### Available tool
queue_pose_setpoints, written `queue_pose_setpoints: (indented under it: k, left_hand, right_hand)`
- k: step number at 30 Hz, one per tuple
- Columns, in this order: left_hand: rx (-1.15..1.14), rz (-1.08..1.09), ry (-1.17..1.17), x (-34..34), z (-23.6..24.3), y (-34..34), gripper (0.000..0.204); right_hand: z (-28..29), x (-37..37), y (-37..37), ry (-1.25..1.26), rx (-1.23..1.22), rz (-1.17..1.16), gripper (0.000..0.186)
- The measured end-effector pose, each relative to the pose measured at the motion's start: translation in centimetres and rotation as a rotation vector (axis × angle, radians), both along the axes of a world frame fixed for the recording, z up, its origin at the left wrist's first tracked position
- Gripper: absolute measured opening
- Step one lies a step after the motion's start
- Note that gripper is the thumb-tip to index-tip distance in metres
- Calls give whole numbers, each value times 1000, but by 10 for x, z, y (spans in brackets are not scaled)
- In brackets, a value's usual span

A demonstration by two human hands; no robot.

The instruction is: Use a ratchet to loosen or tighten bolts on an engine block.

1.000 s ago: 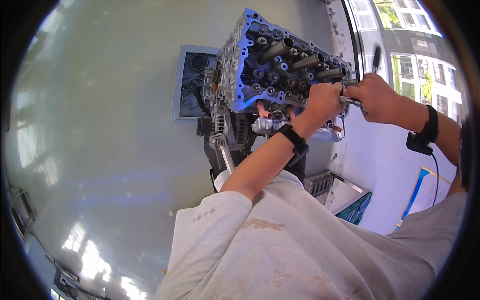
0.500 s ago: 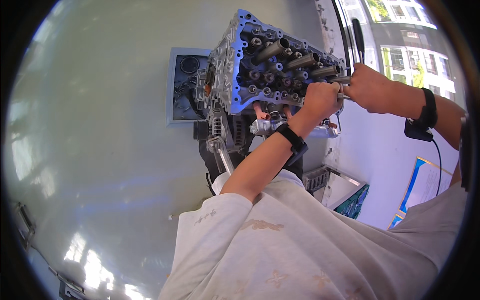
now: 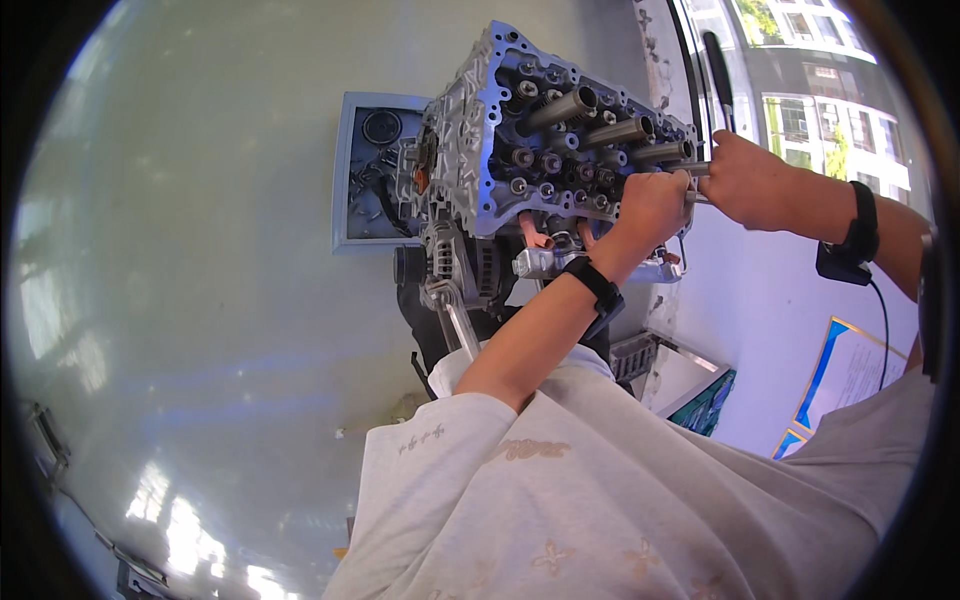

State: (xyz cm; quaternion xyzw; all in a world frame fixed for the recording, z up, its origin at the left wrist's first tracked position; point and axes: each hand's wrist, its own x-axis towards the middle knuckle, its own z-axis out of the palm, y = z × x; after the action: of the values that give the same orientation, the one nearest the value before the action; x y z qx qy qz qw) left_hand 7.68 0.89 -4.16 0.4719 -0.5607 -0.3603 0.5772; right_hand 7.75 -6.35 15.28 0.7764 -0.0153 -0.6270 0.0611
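Observation:
An engine (image 3: 480, 130) stands ahead of me, its cylinder head facing up with several metal tubes (image 3: 622, 132) rising from it. My left hand (image 3: 655, 208) is closed at the engine's right end, around a thin metal rod (image 3: 697, 198) that shows between my hands. Just beyond it, my right hand (image 3: 752, 182) is curled in a fist at the lower end of a long-handled tool with a black grip (image 3: 716, 72). The tool's head is hidden by my fingers. Both wrists carry black straps.
Left of the engine, a grey tray (image 3: 340, 180) on the floor holds a dark ring and small parts. An alternator (image 3: 455, 262) sits on the engine's near left side. To the right rise a wall and a window (image 3: 810, 100). A framed board (image 3: 835, 375) is at lower right.
The engine appears slightly further right and lower in the view. Both hands have shifted a little to the right with it. Their closed grip looks the same.

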Motion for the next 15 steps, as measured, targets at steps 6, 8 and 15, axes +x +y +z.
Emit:
queue_pose_setpoints:
  k: [6, 8, 15]
  left_hand:
    - [35, -92, 6, 12, 5, -3, 12]
    - [44, -110, -66, 7, 6, 0, 13]
    - [73, 11, 102, 9, 1, 0, 14]
  right_hand:
    - [4, -7, 5, 35, -79, -1674, 19]
    - [7, -12, 6, 72, -39, -1804, 21]
    - [0, -5, 4, -521, -14, -381, 31]
